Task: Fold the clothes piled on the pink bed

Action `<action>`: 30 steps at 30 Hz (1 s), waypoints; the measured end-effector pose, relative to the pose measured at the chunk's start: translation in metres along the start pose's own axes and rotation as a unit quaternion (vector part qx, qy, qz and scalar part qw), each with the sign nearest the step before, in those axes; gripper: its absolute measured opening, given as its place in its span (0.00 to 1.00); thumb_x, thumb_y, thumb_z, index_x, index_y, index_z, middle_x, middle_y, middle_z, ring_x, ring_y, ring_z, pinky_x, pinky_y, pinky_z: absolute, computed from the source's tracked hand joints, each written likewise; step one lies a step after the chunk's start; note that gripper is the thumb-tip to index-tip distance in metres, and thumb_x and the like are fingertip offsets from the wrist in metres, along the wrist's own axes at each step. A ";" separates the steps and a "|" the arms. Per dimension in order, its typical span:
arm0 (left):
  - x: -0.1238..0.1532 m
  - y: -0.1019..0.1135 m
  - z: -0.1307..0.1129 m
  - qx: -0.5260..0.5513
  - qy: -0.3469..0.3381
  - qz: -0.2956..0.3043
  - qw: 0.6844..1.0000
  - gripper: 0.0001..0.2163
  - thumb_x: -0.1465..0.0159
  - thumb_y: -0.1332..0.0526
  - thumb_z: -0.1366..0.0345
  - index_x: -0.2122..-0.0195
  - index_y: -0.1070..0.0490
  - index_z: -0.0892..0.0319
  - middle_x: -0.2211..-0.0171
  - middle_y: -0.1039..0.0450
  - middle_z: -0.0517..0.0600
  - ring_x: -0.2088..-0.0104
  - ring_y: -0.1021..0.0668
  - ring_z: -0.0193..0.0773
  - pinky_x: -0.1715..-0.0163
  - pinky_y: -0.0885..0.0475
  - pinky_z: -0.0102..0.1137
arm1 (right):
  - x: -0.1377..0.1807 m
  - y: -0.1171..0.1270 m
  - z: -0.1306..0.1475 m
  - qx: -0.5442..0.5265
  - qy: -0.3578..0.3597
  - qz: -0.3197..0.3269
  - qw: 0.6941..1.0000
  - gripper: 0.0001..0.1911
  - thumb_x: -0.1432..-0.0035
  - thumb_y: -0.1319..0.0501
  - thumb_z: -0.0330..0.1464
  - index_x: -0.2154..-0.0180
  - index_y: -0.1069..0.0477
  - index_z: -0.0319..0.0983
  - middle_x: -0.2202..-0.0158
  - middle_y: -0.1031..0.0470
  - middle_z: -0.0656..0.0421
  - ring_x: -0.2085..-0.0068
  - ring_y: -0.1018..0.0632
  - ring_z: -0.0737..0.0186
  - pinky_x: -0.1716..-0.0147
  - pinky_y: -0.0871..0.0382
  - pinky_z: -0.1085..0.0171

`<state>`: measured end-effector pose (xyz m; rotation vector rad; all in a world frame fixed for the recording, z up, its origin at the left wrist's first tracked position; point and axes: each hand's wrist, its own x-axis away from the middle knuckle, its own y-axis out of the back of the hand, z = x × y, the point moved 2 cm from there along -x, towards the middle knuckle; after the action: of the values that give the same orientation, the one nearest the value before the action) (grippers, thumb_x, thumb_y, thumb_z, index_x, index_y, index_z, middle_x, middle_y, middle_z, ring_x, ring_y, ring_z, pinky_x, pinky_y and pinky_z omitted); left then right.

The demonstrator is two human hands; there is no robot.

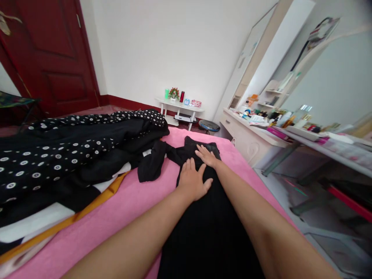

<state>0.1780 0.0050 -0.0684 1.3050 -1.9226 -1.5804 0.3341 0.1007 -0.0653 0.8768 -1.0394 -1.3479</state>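
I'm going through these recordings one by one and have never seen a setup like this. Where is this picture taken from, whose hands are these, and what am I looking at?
There is no machine here: a person works with two bare hands. The single picture comes from a camera worn on that person's head, looking forward and down, so the forearms reach in from the bottom edge.

The left hand and the right hand lie palm down, fingers spread, on a black garment. Neither appears to grip anything. The garment lies on a pink cover. To the left is a heap of clothes, partly black with white dots. Beyond the cover stands a low white table by the wall.
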 end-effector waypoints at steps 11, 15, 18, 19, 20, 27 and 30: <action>0.005 -0.003 0.006 -0.015 -0.058 0.054 0.997 0.34 0.38 0.59 0.39 0.35 0.49 0.52 0.33 0.57 0.56 0.34 0.53 0.57 0.39 0.55 0.47 | 0.174 -0.021 -0.010 0.014 0.021 -0.060 0.998 0.30 0.34 0.60 0.47 0.34 0.59 0.46 0.31 0.65 0.59 0.33 0.60 0.56 0.37 0.62 0.46; 0.022 0.004 0.008 -0.020 -0.094 0.077 0.992 0.31 0.35 0.58 0.43 0.34 0.51 0.51 0.32 0.60 0.54 0.34 0.56 0.56 0.38 0.55 0.47 | 0.245 -0.031 0.011 0.040 0.011 -0.076 0.996 0.30 0.34 0.59 0.47 0.34 0.55 0.46 0.31 0.63 0.58 0.33 0.60 0.54 0.37 0.59 0.44; 0.045 0.011 0.008 -0.016 -0.130 0.088 0.987 0.30 0.34 0.58 0.45 0.34 0.52 0.53 0.32 0.60 0.57 0.34 0.55 0.54 0.38 0.55 0.46 | 0.297 -0.040 0.039 0.044 0.015 -0.085 0.995 0.30 0.34 0.57 0.45 0.34 0.55 0.44 0.32 0.61 0.56 0.33 0.57 0.54 0.37 0.58 0.44; 0.055 0.014 0.009 -0.015 -0.140 0.091 0.986 0.30 0.34 0.58 0.45 0.34 0.51 0.54 0.32 0.59 0.57 0.34 0.54 0.54 0.38 0.56 0.46 | 0.313 -0.042 0.050 0.040 0.022 -0.084 0.995 0.30 0.34 0.56 0.44 0.34 0.55 0.43 0.32 0.60 0.55 0.33 0.56 0.54 0.37 0.59 0.44; 0.064 0.017 0.009 -0.013 -0.149 0.094 0.984 0.30 0.34 0.58 0.46 0.34 0.50 0.54 0.33 0.59 0.58 0.34 0.54 0.53 0.38 0.56 0.47 | 0.327 -0.043 0.063 0.032 0.037 -0.081 0.996 0.30 0.34 0.55 0.44 0.34 0.56 0.43 0.32 0.59 0.54 0.33 0.55 0.54 0.37 0.58 0.44; 0.119 0.046 0.023 0.028 -0.203 0.141 0.968 0.27 0.32 0.55 0.52 0.35 0.51 0.55 0.32 0.60 0.55 0.34 0.53 0.48 0.38 0.51 0.44 | 0.322 -0.019 0.117 -0.130 0.257 -0.030 0.957 0.15 0.36 0.48 0.36 0.53 0.26 0.43 0.52 0.24 0.57 0.50 0.25 0.58 0.50 0.33 0.62; 0.121 0.071 0.035 0.042 -0.222 0.151 0.962 0.22 0.35 0.47 0.56 0.40 0.39 0.54 0.36 0.46 0.53 0.39 0.38 0.42 0.42 0.41 0.35 | 0.260 -0.007 0.097 -0.192 0.217 -0.147 0.946 0.14 0.37 0.48 0.33 0.63 0.23 0.42 0.66 0.21 0.59 0.64 0.22 0.63 0.61 0.31 0.66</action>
<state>0.0578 -0.0735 -0.0509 0.6665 -2.3374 -1.7490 0.2257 -0.1511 -0.0200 0.9942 -0.2972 -1.4498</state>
